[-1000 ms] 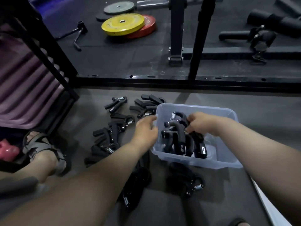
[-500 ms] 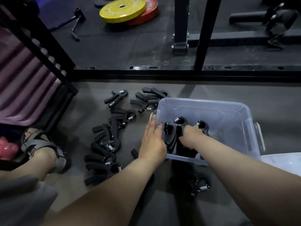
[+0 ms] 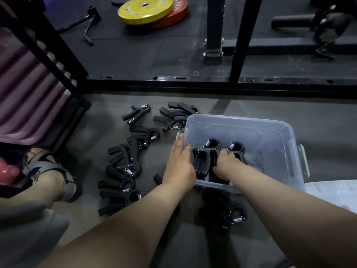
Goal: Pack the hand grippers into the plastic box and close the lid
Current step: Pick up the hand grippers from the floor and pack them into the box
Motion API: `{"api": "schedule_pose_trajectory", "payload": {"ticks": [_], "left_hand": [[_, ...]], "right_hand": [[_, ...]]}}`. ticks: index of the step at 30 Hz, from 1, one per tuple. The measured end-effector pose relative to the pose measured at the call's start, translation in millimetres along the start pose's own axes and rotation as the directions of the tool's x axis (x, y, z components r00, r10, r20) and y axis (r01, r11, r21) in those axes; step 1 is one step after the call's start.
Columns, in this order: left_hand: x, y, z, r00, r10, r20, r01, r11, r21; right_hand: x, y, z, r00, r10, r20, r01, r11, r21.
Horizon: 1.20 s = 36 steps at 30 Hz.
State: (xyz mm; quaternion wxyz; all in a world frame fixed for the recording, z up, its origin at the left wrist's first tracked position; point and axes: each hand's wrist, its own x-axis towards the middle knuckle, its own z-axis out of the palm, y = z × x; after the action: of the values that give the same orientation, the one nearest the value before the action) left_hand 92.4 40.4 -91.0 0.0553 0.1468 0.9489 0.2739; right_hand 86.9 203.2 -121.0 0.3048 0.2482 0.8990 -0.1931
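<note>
You are working in dim, flat light, and your forearms (image 3: 119,229) are casting soft shadows onto the floor (image 3: 185,244). The white lid (image 3: 332,192) is glaring at the right edge. The wide lens is bending the rack posts (image 3: 245,35), and the far corners are perhaps blurring slightly.

The grey floor (image 3: 309,113) carries a plastic box (image 3: 251,130), many black hand grippers (image 3: 125,163) scattered just beside its left wall, a few other grippers (image 3: 234,213) in front of its near wall, and a white lid (image 3: 332,192) at its right.
</note>
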Motion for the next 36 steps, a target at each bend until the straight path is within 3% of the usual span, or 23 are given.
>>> {"api": "schedule_pose_trajectory", "payload": {"ticks": [5, 13, 26, 28, 31, 34, 36], "left_hand": [[0.1, 0.0, 0.6, 1.000, -0.015, 0.007, 0.015, 1.000, 0.001], [1.3, -1.2, 2.5, 1.000, -0.018, -0.007, 0.018, 1.000, 0.003], [0.6, -1.8, 4.3, 1.000, 0.002, -0.020, -0.002, 1.000, -0.009], [-0.1, -1.6, 4.6, 1.000, 0.002, -0.021, -0.002, 1.000, -0.019], [-1.2, -4.5, 7.5, 1.000, 0.023, -0.021, -0.023, 1.000, -0.009], [-1.2, -6.1, 6.5, 0.998, 0.065, -0.016, -0.065, 0.998, -0.025], [-3.6, -7.8, -1.3, 0.995, 0.095, -0.026, -0.098, 0.983, -0.153]], "right_hand": [[-1.5, -2.4, -4.4, 0.992, -0.112, -0.054, 0.114, 0.993, 0.029], [-7.1, -1.4, 2.0, 0.996, -0.078, 0.041, 0.079, 0.997, -0.006], [-7.3, 4.1, 4.1, 0.990, -0.137, -0.014, 0.138, 0.990, 0.028], [-9.7, 1.2, -0.4, 0.987, -0.145, -0.075, 0.142, 0.989, -0.045], [-16.1, -15.8, -11.5, 0.929, -0.205, -0.308, 0.188, 0.979, -0.083], [-25.5, -44.7, -20.4, 0.864, -0.277, -0.421, 0.374, 0.912, 0.168], [-33.4, -66.6, -23.0, 0.821, -0.326, -0.469, 0.492, 0.821, 0.290]]}}
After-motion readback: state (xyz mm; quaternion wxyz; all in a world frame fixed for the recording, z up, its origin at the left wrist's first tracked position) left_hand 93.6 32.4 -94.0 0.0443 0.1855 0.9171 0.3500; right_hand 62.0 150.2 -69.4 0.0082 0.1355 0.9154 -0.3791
